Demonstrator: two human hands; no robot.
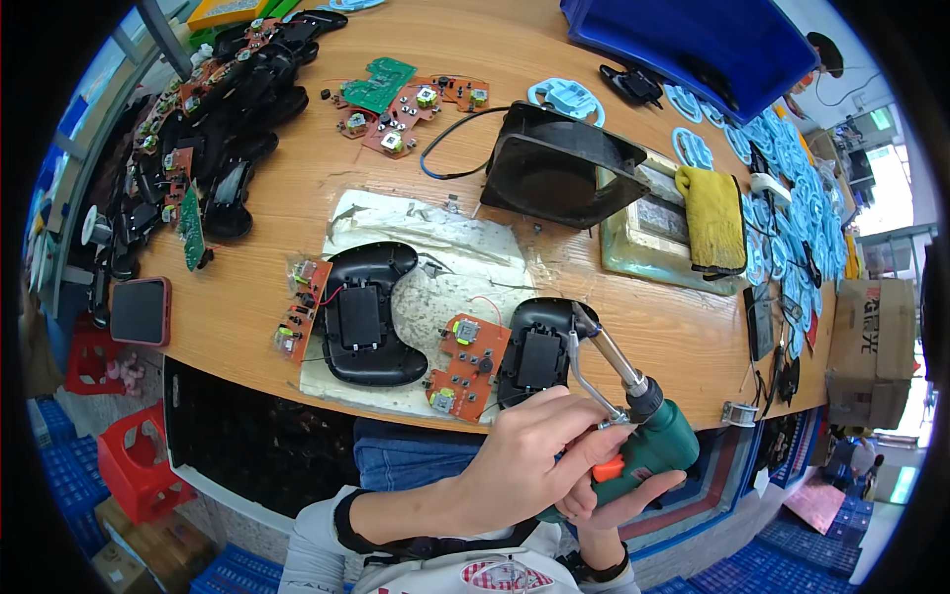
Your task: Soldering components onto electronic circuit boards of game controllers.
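My right hand (633,503) is wrapped around the handle of a green soldering gun (673,436) with an orange trigger and a thin curved feed tube beside its metal barrel. My left hand (529,450) is closed at the front of the gun, its fingers bent around the base of the feed tube; what lies under the fingertips is hidden. The gun's tip reaches over a black game controller shell (534,358), partly covered by my left hand. Left of it lies an orange circuit board (465,364). A second black controller shell (371,322) has another orange board (302,315) wired beside it.
A worn white pad (426,228) lies under the shells. Behind stand a black fan (559,168) and a box with a yellow cloth (712,218). Controller shells (233,188) pile up left, near a phone (141,310). Light-blue parts (782,148) and a blue bin (693,45) fill the right.
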